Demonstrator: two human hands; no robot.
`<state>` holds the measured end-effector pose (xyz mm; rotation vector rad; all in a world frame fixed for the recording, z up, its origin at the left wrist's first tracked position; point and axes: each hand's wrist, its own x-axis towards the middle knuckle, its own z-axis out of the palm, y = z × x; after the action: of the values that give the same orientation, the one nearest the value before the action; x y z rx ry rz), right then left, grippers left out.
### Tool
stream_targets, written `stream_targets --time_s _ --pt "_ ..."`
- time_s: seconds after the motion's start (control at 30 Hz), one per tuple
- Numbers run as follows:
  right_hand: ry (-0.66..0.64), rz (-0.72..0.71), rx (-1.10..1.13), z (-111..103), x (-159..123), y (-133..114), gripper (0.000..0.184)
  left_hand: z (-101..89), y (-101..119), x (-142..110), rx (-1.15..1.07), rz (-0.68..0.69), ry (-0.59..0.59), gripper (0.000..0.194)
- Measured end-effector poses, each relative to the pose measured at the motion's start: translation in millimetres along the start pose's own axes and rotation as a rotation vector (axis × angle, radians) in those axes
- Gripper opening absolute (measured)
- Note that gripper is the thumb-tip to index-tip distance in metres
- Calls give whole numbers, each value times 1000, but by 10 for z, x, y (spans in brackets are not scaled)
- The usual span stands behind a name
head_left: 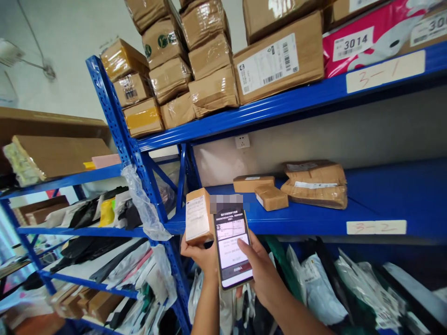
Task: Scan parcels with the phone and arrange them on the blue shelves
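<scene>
My left hand (199, 256) is closed around a small brown cardboard parcel (197, 215) with a white label, held upright in front of the blue shelving. My right hand (260, 272) grips a smartphone (232, 246) beside the parcel, with the thumb resting on its lit screen. The screen shows a dialog with text and a red button. Both hands hover just below the middle shelf board (307, 216).
On the middle shelf lie two small brown boxes (270, 197) and a taped brown parcel (316, 184). The top shelf (279, 104) carries several stacked cartons and a pink package (370, 37). Plastic mailer bags (321, 288) fill the shelf below. Another blue rack (70, 179) stands at left.
</scene>
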<state>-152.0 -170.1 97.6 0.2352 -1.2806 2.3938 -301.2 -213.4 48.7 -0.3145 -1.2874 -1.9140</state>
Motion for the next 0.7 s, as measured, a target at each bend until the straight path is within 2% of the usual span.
stream_targets --time_s 0.1,0.17,0.23,0.33,0.43,0.57,0.7 --pt "-22 -17 45 -119 -69 -38 59 -89 -46 -124 -102 -39 50 85" --pt "-54 -10 54 -210 -140 -87 65 -185 -74 -222 -72 -30 87 82" --pt "-60 -6 30 -309 -212 -145 73 -287 -46 -308 -10 28 106 80" --pt "-105 -4 11 -469 -298 -237 79 -413 117 -360 40 161 141 78" --pt "-196 37 45 -629 -351 -330 88 -517 330 -265 107 342 209 76" --pt "-266 70 14 -804 -399 -446 94 -680 566 19 168 593 329 66" --pt "-318 81 -17 -949 -454 -492 95 -798 850 219 218 709 402 49"
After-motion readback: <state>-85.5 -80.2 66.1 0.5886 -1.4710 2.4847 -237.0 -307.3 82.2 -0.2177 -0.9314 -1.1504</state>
